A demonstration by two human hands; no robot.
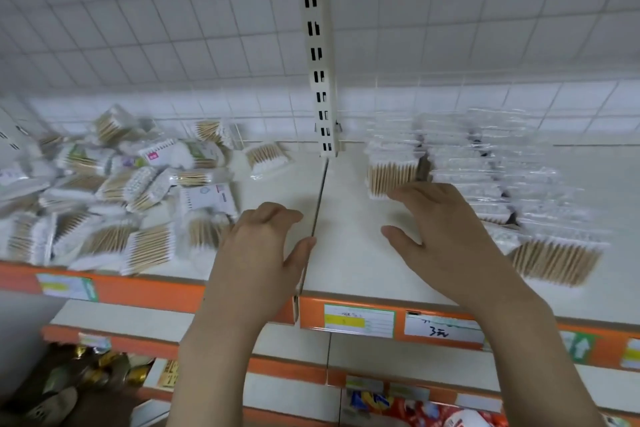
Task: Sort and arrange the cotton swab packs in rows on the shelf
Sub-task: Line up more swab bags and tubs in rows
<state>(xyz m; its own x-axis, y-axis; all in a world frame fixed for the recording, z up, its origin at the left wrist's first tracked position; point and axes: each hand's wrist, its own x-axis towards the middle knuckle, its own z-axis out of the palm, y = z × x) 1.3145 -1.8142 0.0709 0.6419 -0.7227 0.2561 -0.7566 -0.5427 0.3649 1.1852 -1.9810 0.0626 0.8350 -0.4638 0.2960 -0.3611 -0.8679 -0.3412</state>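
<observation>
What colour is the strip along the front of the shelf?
Orange, on the shelf's front strip, seen in the head view.

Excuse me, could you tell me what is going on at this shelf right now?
A person is sorting cotton swab packs on a shop shelf. A loose, jumbled pile lies on the left section, while neat rows are lined up on the right. The left hand hovers by the pile with nothing in its grip. The right hand reaches with straight fingers toward the nearest row's front pack.
</observation>
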